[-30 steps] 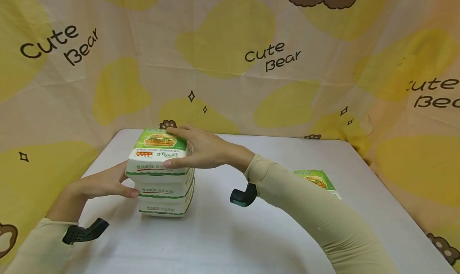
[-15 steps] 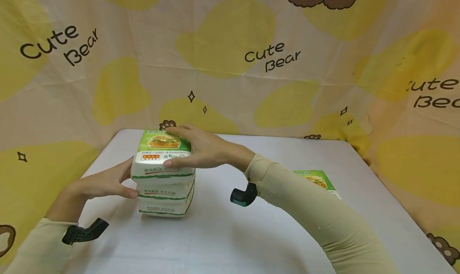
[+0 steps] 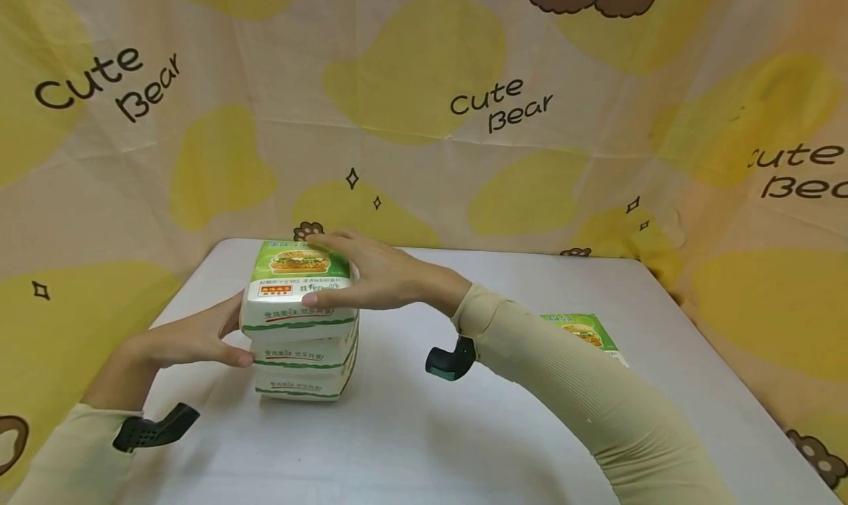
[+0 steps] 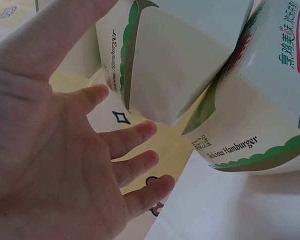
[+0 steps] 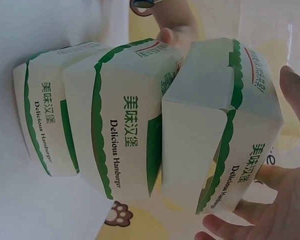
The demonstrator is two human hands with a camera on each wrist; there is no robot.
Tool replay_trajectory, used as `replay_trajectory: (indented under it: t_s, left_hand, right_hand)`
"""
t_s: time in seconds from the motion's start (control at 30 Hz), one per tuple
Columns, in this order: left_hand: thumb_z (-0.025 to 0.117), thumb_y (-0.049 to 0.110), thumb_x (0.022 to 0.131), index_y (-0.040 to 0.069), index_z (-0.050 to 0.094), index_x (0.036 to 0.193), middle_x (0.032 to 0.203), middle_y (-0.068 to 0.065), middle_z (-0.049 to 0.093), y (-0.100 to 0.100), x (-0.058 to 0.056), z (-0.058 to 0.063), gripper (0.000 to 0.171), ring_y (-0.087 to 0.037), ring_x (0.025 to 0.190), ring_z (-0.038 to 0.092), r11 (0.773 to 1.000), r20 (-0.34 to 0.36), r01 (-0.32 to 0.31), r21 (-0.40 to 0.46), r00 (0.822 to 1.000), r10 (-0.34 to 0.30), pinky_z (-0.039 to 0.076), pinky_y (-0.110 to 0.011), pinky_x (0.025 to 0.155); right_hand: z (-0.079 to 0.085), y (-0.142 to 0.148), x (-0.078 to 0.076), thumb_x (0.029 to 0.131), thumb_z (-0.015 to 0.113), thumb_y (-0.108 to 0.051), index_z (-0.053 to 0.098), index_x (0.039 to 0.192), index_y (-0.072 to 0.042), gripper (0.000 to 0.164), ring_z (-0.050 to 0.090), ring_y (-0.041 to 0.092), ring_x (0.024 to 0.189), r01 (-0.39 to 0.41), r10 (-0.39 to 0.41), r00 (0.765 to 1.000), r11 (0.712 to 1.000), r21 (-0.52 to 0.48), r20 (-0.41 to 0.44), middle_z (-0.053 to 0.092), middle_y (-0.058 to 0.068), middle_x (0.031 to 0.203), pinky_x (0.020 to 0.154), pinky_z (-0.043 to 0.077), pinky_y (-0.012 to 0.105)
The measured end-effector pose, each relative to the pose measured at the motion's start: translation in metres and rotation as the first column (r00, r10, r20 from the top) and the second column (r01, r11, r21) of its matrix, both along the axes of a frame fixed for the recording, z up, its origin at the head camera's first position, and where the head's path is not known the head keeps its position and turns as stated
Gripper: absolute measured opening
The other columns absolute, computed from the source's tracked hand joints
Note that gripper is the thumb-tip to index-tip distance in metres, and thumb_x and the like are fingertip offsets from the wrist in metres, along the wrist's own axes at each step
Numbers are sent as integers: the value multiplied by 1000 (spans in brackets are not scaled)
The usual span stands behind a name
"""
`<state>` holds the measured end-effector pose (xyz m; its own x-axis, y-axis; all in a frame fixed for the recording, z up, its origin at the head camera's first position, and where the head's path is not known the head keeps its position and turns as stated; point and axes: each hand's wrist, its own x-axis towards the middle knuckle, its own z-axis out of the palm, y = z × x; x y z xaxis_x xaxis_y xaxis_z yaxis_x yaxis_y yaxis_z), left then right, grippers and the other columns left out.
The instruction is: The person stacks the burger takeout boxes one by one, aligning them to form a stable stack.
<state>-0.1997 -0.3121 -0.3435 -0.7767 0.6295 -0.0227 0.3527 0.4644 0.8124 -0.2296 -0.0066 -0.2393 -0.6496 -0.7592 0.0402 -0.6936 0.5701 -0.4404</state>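
Observation:
Three white and green paper hamburger boxes stand stacked: a top box [image 3: 278, 325], a middle box [image 3: 288, 355] and a bottom box [image 3: 298, 387]. The top one overhangs slightly and is turned a little against those below. My right hand [image 3: 380, 278] spans its right side, thumb over the front face and fingertips along the far top edge; the fingers are spread in the right wrist view. To the left, my left hand [image 3: 188, 337] has its thumb tip at the middle box, other fingers partly hidden behind the stack. The left wrist view shows those fingers loosely extended, gripping nothing.
Another hamburger box [image 3: 583, 331] lies on the right of the white table [image 3: 411, 446], partly hidden by my right forearm. A patterned yellow cloth [image 3: 411, 71] hangs behind the table. Black cameras are strapped at both wrists.
The top box has shifted slightly right and straightened over the stack, mostly between the two earlier frames. My left fingers moved a little with it; my right hand stayed nearly still.

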Motion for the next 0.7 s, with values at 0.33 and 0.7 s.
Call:
replay_trajectory:
  t_s: [0.33, 0.7]
  left_hand:
    - [70, 8, 77, 27, 6, 156, 157, 4, 27, -5, 1, 2, 104, 11, 133, 35, 999, -79, 17, 38, 997, -14, 38, -17, 99]
    - [58, 8, 90, 31, 0, 156, 155, 16, 24, -25, 11, 21, 91, 18, 126, 34, 997, -110, -82, -15, 991, 80, 45, -21, 89]
  right_hand:
    - [4, 6, 0, 83, 59, -63, 20, 152, -42, 82, 32, 23, 145, 17, -16, 998, 1000, -15, 55, 23, -3, 160, 109, 37, 55]
    - [7, 30, -5, 92, 48, -60, 22, 151, -40, 68, 23, 14, 149, 41, -32, 997, 992, -117, 77, 24, -10, 159, 118, 28, 49]
